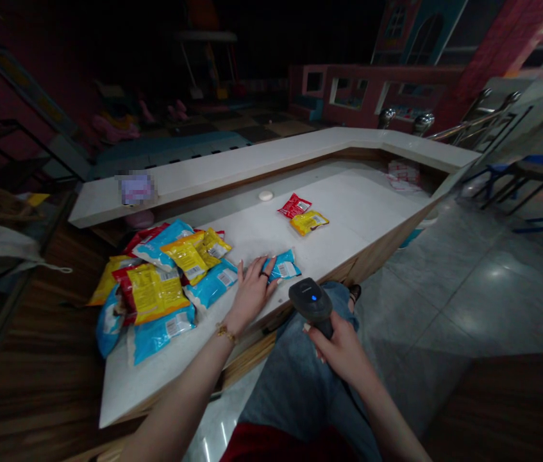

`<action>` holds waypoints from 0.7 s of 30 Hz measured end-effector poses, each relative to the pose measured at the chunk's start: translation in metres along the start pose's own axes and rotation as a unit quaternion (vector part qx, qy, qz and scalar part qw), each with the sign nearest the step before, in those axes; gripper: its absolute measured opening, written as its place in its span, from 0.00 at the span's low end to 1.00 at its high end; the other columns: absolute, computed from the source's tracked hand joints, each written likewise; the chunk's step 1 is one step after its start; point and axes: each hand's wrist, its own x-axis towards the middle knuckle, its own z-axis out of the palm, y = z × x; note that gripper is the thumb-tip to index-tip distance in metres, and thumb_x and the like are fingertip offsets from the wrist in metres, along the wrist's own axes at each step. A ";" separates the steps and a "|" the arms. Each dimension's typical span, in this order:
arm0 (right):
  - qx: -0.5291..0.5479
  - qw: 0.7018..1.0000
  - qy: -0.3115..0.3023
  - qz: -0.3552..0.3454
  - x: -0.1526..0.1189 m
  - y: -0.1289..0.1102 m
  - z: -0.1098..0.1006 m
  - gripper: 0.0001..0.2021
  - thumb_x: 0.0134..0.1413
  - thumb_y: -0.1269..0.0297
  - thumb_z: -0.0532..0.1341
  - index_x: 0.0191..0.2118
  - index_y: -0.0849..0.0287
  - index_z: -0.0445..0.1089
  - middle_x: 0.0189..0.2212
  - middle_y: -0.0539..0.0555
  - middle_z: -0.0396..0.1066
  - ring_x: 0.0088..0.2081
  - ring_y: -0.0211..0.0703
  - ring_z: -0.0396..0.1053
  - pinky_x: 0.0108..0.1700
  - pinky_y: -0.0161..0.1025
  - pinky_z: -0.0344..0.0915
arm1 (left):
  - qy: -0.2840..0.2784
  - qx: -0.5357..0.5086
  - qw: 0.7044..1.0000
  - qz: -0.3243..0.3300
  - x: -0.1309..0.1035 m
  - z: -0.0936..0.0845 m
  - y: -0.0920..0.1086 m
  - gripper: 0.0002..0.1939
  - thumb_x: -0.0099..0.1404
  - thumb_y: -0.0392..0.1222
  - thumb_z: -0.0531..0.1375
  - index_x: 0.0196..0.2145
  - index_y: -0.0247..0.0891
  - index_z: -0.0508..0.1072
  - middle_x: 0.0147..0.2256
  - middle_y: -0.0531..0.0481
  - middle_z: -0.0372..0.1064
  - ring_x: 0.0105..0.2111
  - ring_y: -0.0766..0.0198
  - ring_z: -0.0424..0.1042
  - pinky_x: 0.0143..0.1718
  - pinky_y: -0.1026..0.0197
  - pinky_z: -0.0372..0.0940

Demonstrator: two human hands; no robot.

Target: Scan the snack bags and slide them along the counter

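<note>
My left hand (pixel 252 289) lies over the counter with its fingers spread, the index finger and thumb touching the near end of a small blue snack packet (pixel 286 264). The packet's white barcode label faces up. My right hand (pixel 341 350) is wrapped round the handle of a dark barcode scanner (pixel 310 300), which shows a blue light on top. The scanner's head is just right of the blue packet. Left of my left hand is a heap of snack packets, among them a yellow packet (pixel 158 292), another blue packet (pixel 213 282) and several red ones.
A red packet (pixel 295 205) and a yellow packet (pixel 309 222) lie farther along the white counter (pixel 358 192). A round white object (pixel 266 196) sits near the raised ledge (pixel 252 154). Stools (pixel 521 173) stand on the tiled floor at right.
</note>
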 end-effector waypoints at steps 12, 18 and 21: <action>-0.004 1.000 -0.007 -0.003 -0.001 -0.008 -0.001 0.10 0.58 0.54 0.62 0.39 0.54 0.69 0.16 0.45 0.69 0.17 0.45 0.71 0.21 0.36 0.63 | 0.013 -0.007 1.000 0.007 -0.002 -0.013 0.007 0.29 0.74 0.49 0.59 0.69 0.45 0.65 0.63 0.39 0.69 0.65 0.47 0.65 0.73 0.32 0.41; -0.008 1.000 -0.017 -0.007 -0.002 -0.009 -0.001 0.10 0.58 0.53 0.62 0.38 0.54 0.68 0.16 0.44 0.68 0.17 0.45 0.71 0.21 0.36 0.62 | 0.000 0.002 1.000 -0.011 0.000 -0.011 0.007 0.30 0.73 0.45 0.60 0.70 0.43 0.65 0.64 0.38 0.68 0.65 0.46 0.64 0.73 0.32 0.41; -0.005 1.000 -0.018 -0.007 -0.001 -0.009 -0.001 0.10 0.58 0.54 0.62 0.38 0.54 0.68 0.16 0.44 0.68 0.17 0.45 0.71 0.21 0.36 0.62 | 0.006 -0.002 1.000 -0.002 0.000 -0.010 0.006 0.29 0.74 0.47 0.59 0.69 0.42 0.66 0.63 0.38 0.69 0.65 0.46 0.65 0.73 0.32 0.41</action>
